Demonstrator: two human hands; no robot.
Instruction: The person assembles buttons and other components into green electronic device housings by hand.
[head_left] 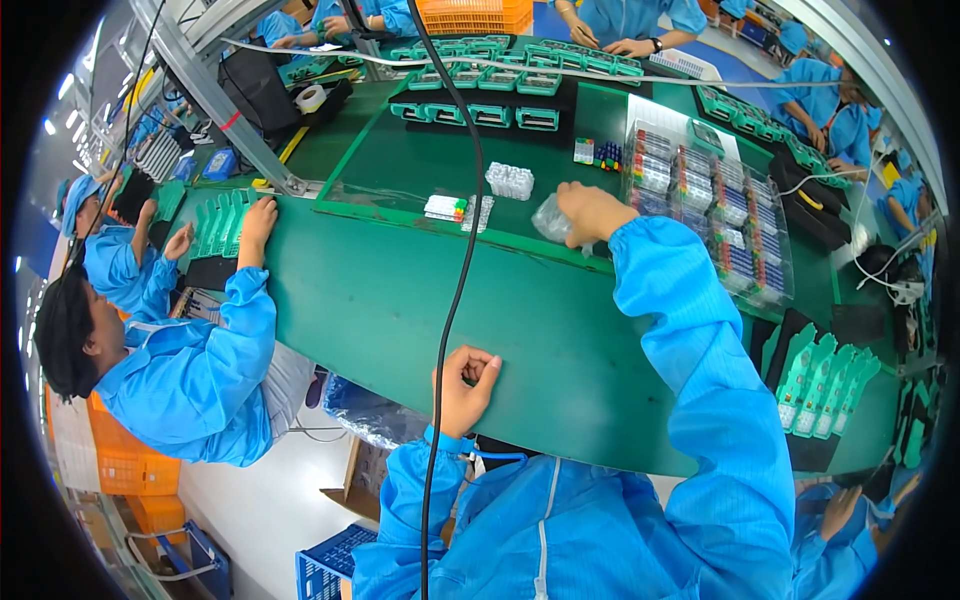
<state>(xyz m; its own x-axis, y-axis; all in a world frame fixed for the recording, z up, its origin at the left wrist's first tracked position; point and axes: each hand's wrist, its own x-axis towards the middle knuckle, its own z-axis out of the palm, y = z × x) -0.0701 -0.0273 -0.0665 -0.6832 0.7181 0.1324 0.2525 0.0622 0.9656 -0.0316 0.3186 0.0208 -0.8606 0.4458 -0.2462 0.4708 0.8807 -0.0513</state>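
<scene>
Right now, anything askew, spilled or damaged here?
Nothing looks spilled or damaged. One oddity: a black cable crosses the view, in front of the green bench and part of the left hand. The plastic bag at the right hand looks crumpled.

The green workbench (370, 310) carries white packs (442, 207), a pale cluster (510, 181) and a clear tray (787, 264) of coloured parts (733, 207).
</scene>
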